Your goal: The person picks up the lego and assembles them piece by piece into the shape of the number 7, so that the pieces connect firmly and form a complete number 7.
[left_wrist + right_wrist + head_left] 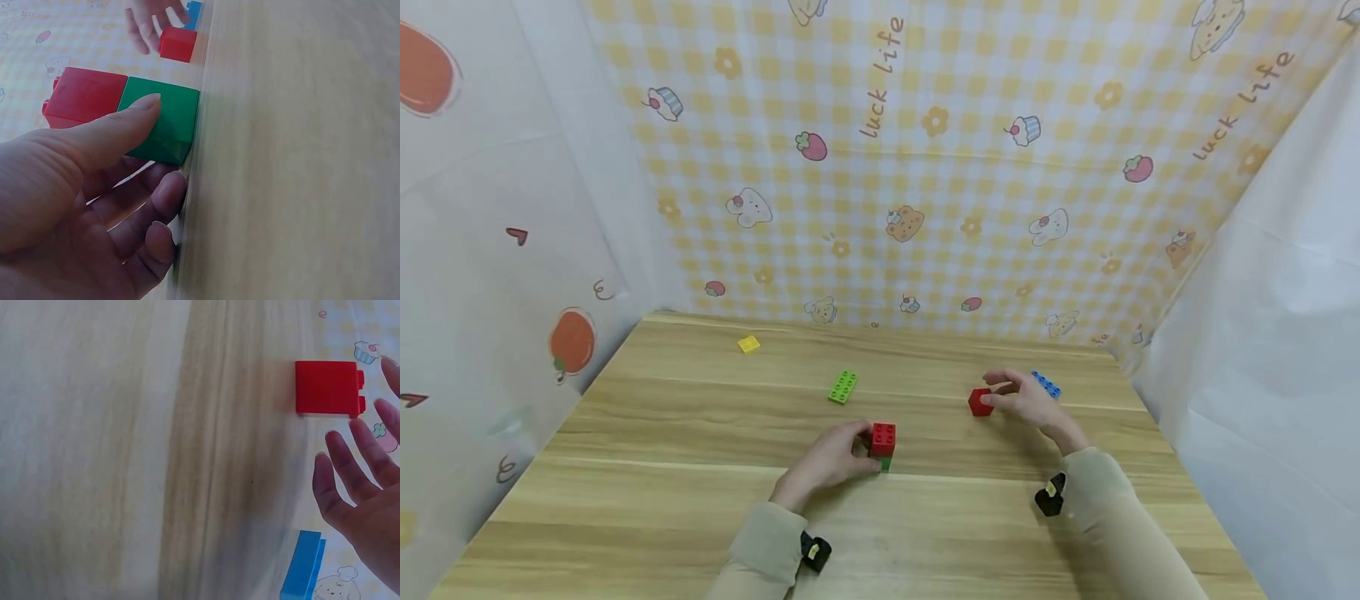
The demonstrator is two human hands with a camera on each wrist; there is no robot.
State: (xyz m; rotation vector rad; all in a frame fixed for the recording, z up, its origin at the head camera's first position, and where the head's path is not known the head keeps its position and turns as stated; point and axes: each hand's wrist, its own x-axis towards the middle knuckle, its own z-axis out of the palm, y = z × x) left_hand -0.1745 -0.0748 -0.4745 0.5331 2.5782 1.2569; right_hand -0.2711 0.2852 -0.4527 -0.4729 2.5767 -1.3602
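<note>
A red brick [883, 440] sits on top of a green brick [164, 119], and the pair stands upright on the table. My left hand [831, 460] grips the stack from the left, its thumb across the green brick's side. A second red brick [326, 387] stands alone on the table to the right. Close beside it is my right hand [1024, 400], its fingers spread and loosely bent; in the right wrist view they are apart from the brick. Just behind that hand lies a long blue brick [1046, 384].
A flat light green brick [843, 387] lies mid-table, behind the left hand's stack. Farther back on the left is a small yellow brick [748, 344]. A patterned yellow-check curtain [865, 183] hangs along the table's back edge, with white sheets at both sides.
</note>
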